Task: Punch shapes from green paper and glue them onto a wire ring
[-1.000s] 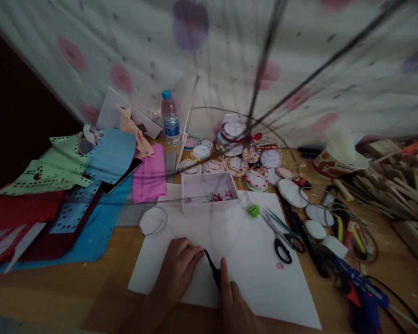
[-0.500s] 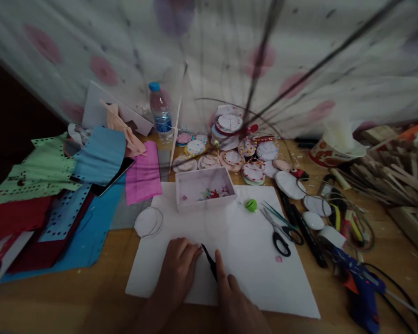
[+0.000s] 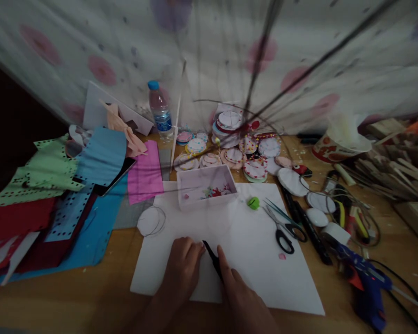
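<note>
On a white sheet (image 3: 251, 278), my left hand (image 3: 183, 264) rests with its fingers pressed together. A tiny pale bit seems to be at their tips, too small to name. My right hand (image 3: 238, 287) grips a slim black pointed tool (image 3: 213, 258), its index finger stretched along the handle. The tool's bent tip lies close beside my left fingertips; whether they touch I cannot tell. Beyond the hands is a white open box (image 3: 209, 202) with small coloured pieces inside. To the left lies a white disc (image 3: 149, 221) with a wire loop.
Black-handled scissors (image 3: 284, 241), teal tweezers (image 3: 282, 211) and a green object (image 3: 253, 203) lie right. Farther right are a blue glue gun (image 3: 365, 278) and pliers (image 3: 355, 222). Several decorated discs (image 3: 233, 157) and a water bottle (image 3: 160, 113) stand behind. Coloured fabric (image 3: 101, 155) is piled left.
The view has shifted slightly, moving the near things a little to the right. Both hands keep nearly the same pose, with the black tool's tip still by the left fingertips.
</note>
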Motion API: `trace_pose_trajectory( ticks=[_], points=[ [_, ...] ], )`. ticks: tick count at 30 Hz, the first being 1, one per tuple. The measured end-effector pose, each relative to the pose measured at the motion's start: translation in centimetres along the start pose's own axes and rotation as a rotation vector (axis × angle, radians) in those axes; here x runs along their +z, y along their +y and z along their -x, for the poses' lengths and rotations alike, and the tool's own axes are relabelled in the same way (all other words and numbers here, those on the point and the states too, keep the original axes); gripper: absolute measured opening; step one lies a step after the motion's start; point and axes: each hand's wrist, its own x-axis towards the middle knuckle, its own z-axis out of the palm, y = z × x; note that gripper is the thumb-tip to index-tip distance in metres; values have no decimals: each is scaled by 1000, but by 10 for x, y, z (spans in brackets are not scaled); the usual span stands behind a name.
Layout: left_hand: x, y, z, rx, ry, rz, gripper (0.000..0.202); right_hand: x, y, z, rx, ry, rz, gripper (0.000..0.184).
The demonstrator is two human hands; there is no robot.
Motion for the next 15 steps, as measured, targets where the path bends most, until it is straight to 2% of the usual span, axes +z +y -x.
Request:
trace_pose_trajectory(
  ticks=[6, 15],
  points=[
    [0, 0, 0, -11, -7, 25, 16, 0, -10, 4, 104, -8, 18, 78],
    [1, -1, 1, -43, 4, 65, 16, 4, -13, 3, 114, -15, 20, 76]
  ],
)
